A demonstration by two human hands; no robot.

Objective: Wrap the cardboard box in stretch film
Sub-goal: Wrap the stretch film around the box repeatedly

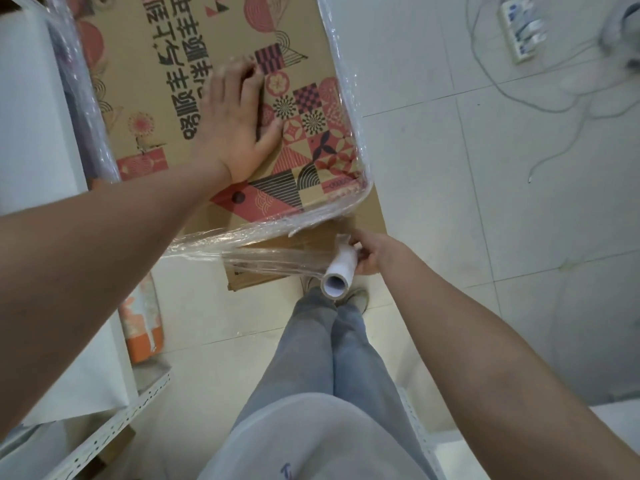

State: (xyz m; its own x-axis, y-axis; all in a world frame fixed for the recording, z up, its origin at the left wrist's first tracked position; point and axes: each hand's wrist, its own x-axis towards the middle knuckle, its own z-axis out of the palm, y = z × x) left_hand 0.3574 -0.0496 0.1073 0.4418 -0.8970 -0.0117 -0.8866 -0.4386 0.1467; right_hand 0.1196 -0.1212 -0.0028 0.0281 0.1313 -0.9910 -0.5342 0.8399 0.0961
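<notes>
At far left I see a white shelf unit (pixel 31 140) flanking the large brown cardboard box printed with red and black patterns (pixel 180 74), which stands on the pale tiled floor (pixel 467 202). A band of clear stretch film (pixel 263 230) already hugs the box's near edge and runs up its left and right sides.

My left hand (pixel 235 133) lies flat on the box's top face, fingers spread wide, holding nothing; I judge it is steadying the box.

Below the box's near right corner, my right hand (pixel 372 252) is closed around the far end of the white cardboard-core roll of film (pixel 341 271). The roll's long axis points roughly from the box toward my legs, its open end facing the camera. A loose sheet of film stretches leftward from the roll to the wrapped near edge.

The relation that matters: the box lies ahead and to the left of the roll, and the right hand is the nearer to the unwrapped right side. I judge the next pass must carry the roll around that corner, keeping the sheet taut.

At upper right, a white power strip (pixel 521 27) and grey cables (pixel 554 98) lie on the floor, well apart from the box.
</notes>
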